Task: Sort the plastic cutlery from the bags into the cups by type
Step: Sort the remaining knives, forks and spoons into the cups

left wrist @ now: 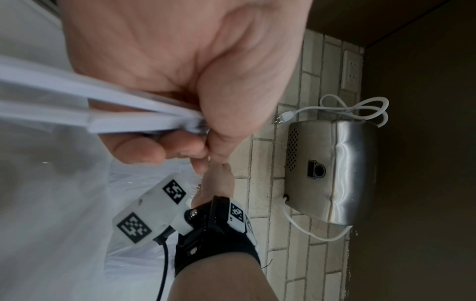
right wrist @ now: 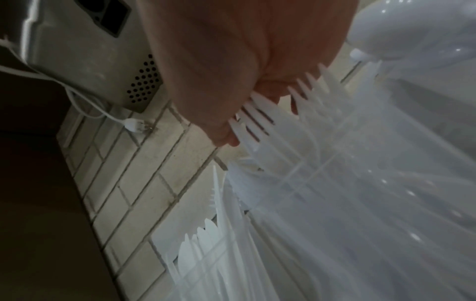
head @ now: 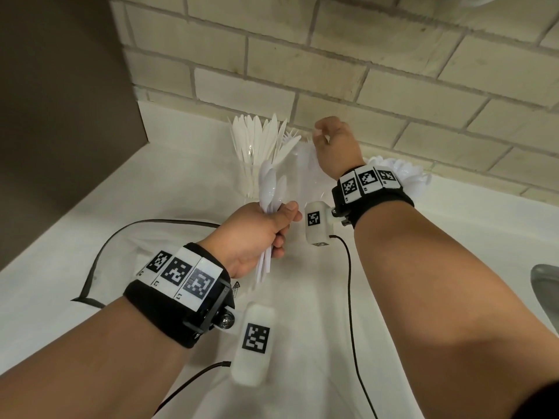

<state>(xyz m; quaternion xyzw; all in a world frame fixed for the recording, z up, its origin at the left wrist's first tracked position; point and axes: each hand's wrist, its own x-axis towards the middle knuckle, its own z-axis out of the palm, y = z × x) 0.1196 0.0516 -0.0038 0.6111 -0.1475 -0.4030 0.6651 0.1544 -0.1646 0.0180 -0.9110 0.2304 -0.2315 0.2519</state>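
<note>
My left hand (head: 276, 232) grips a bundle of white plastic spoons (head: 268, 184) by the handles, bowls up, in front of the cups. In the left wrist view the spoon handles (left wrist: 115, 115) stick out of that left hand's (left wrist: 206, 126) fist. My right hand (head: 328, 140) is raised over the clear middle cup (head: 305, 167), fingers curled over the heads of the forks (right wrist: 253, 122) standing in it. To its left is a cup of knives (head: 257, 143). A cup of spoons (head: 406, 175) stands behind my right wrist.
A clear plastic bag (head: 169, 249) with a dark edge lies flat on the white counter. A brown cabinet side (head: 60, 116) bounds the left, a brick wall (head: 332, 62) the back. A sink rim (head: 544, 285) shows at the right edge. A steel appliance (left wrist: 332, 175) hangs on the wall.
</note>
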